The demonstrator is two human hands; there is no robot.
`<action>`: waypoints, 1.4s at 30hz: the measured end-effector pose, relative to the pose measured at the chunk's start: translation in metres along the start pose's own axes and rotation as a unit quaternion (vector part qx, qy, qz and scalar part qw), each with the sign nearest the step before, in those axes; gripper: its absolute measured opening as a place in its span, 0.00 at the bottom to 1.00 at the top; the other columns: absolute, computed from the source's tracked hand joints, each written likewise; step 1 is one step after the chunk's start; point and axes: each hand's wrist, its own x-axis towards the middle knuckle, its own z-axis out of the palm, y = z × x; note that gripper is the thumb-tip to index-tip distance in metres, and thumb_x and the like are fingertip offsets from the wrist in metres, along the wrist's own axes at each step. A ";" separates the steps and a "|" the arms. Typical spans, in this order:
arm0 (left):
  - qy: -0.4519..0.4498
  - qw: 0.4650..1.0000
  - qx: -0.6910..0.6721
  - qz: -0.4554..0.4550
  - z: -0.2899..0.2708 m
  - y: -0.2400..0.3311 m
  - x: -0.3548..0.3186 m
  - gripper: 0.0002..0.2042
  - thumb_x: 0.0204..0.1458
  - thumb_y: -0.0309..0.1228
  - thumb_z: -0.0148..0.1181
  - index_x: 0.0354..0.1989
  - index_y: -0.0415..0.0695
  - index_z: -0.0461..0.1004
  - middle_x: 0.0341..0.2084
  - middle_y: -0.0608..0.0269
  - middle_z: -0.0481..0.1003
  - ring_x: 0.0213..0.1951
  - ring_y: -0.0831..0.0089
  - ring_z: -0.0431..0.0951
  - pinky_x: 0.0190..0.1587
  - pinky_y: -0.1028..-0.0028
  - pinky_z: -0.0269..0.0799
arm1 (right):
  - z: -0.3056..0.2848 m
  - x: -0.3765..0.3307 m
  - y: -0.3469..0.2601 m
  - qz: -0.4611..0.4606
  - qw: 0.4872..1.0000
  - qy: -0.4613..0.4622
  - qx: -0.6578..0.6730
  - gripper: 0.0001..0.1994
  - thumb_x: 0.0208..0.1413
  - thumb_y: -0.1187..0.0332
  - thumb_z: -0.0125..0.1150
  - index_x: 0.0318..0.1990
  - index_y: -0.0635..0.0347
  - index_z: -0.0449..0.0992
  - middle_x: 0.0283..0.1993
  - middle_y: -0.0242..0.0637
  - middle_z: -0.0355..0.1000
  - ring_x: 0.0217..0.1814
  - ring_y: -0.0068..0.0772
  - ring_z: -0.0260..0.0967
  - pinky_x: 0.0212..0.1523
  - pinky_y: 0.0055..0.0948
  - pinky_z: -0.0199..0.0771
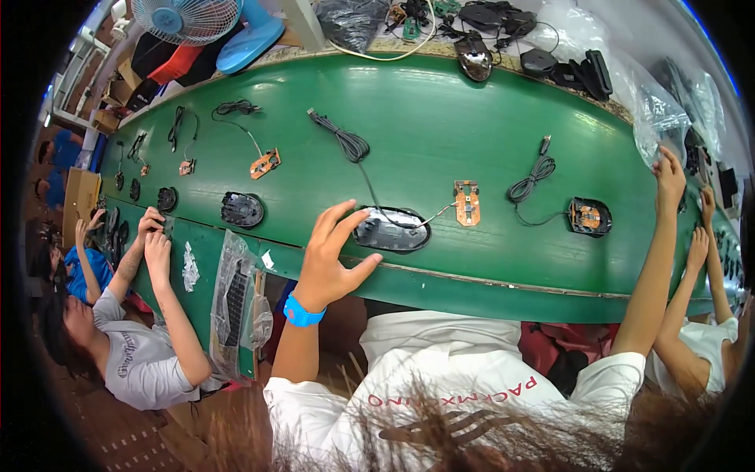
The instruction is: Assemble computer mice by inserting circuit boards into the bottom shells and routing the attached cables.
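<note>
My left hand (pixel 334 256), with a blue watch on its wrist, is open at the left end of a black mouse shell (pixel 393 234). Its fingers are spread, the fingertips at or just above the shell's edge; whether they touch is unclear. A coiled black cable (pixel 351 144) lies behind the shell and its lead runs into it. Thin wires join this to an orange circuit board (pixel 467 203) on the right. Far to the right, my right hand (pixel 669 181) is raised, its fingertips closed on the lower edge of a clear plastic bag (pixel 657 118).
Another mouse base with its board (pixel 590 216) and coiled cable (pixel 532 179) lies on the green belt (pixel 425 102). More shells, boards and cables stretch left. A brown mouse (pixel 474 57) and a blue fan (pixel 189 20) are at the back. Co-workers sit on both sides.
</note>
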 end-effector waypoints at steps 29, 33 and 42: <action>-0.093 0.993 -0.030 0.063 0.075 0.031 0.008 0.33 0.46 0.25 0.71 0.64 0.40 0.70 0.65 0.44 0.67 0.63 0.45 0.68 0.64 0.53 0.64 | 0.198 -0.291 -0.218 -0.465 0.752 -0.458 -0.088 0.09 0.53 0.73 0.64 0.43 0.56 0.80 0.39 0.34 0.78 0.47 0.39 0.77 0.41 0.38 0.78; -0.097 0.993 -0.033 0.065 0.074 0.030 0.006 0.33 0.46 0.25 0.70 0.65 0.39 0.69 0.66 0.44 0.67 0.63 0.45 0.68 0.64 0.53 0.64 | 0.198 -0.294 -0.214 -0.476 0.768 -0.417 -0.097 0.10 0.51 0.74 0.64 0.42 0.57 0.81 0.42 0.35 0.78 0.44 0.39 0.78 0.39 0.39 0.78; -0.100 0.992 -0.028 0.078 0.075 0.026 0.006 0.33 0.47 0.25 0.69 0.66 0.39 0.68 0.64 0.43 0.68 0.62 0.46 0.69 0.64 0.54 0.64 | 0.204 -0.289 -0.221 -0.420 0.788 -0.438 -0.106 0.10 0.49 0.74 0.62 0.41 0.57 0.80 0.36 0.34 0.72 0.41 0.39 0.78 0.38 0.40 0.79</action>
